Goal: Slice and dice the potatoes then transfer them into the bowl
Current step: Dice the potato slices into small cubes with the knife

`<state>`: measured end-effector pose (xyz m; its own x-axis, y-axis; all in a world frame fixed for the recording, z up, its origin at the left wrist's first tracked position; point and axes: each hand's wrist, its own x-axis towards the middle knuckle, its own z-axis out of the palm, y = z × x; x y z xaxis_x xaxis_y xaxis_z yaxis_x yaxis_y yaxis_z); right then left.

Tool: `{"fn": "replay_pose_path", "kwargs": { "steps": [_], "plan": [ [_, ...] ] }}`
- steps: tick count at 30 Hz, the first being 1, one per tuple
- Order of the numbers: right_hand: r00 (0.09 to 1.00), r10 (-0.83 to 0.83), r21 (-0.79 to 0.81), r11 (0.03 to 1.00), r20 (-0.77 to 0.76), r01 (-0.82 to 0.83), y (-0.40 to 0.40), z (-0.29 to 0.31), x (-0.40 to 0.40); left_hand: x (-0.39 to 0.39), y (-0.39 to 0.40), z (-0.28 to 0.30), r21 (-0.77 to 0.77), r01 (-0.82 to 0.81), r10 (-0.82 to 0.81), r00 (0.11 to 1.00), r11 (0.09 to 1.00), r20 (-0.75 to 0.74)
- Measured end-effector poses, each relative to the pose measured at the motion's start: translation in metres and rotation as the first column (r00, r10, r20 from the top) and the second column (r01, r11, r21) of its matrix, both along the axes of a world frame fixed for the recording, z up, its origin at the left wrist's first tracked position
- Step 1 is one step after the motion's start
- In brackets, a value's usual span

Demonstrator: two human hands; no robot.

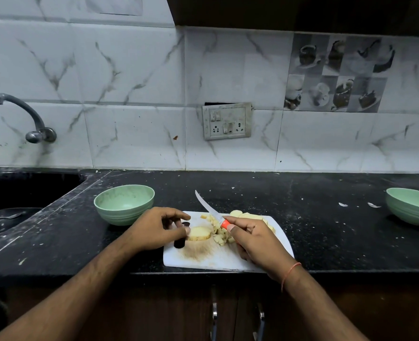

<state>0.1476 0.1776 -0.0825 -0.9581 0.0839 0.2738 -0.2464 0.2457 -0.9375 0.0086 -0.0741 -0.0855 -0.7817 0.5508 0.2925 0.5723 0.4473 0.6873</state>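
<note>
Two pale green bowls stood on the black speckled bench: one bowl (124,204) just behind and left of the white cutting board (228,257), the other bowl (411,206) far off at the right edge of view. The bench (326,217) was dusted with pale flecks and scraps, and its front edge ran above dark cupboard doors with metal handles (214,316). The cutting board lay near that front edge, stained brown in its near middle. On it, a thick potato slice (200,233) lay flat, with a heap of diced potato (219,232) just to its right and more uncut slices (246,215) at the far side of the board. The left hand (159,230) had its fingers curled, the fingertips touching the left edge of the flat slice. The right hand (255,239) was closed around the orange handle of a knife (209,209), whose narrow blade pointed up and away to the left, lifted above the diced heap. A thin orange thread circled the right wrist. Behind the bench rose a wall of white marble-patterned tiles, with a switch and socket plate (227,121) in the middle, a panel of grey cup-and-teapot tiles (336,72) to the right, and a curved metal tap (21,116) on the left above a dark sink (19,193).
</note>
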Motion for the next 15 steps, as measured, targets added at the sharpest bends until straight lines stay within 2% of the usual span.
{"fn": "replay_pose_path", "kwargs": {
  "steps": [4, 11, 15],
  "plan": [
    [1.000, 0.000, -0.013, 1.000, -0.003, 0.000, 0.0002, 0.0001, -0.0011, -0.0031, -0.0099, 0.0003, -0.020, 0.030, -0.030, 0.999, 0.999, 0.027],
    [1.000, -0.004, 0.007, 1.000, -0.004, 0.004, 0.0004, 0.0008, 0.0004, 0.0020, -0.0019, -0.0015, 0.085, 0.127, -0.137, 0.984, 0.988, 0.117],
    [1.000, -0.008, 0.016, 1.000, -0.004, 0.009, 0.0011, 0.0004, 0.0002, -0.0048, -0.0011, 0.0023, 0.043, 0.076, -0.078, 0.997, 0.996, 0.027]
  ]
}}
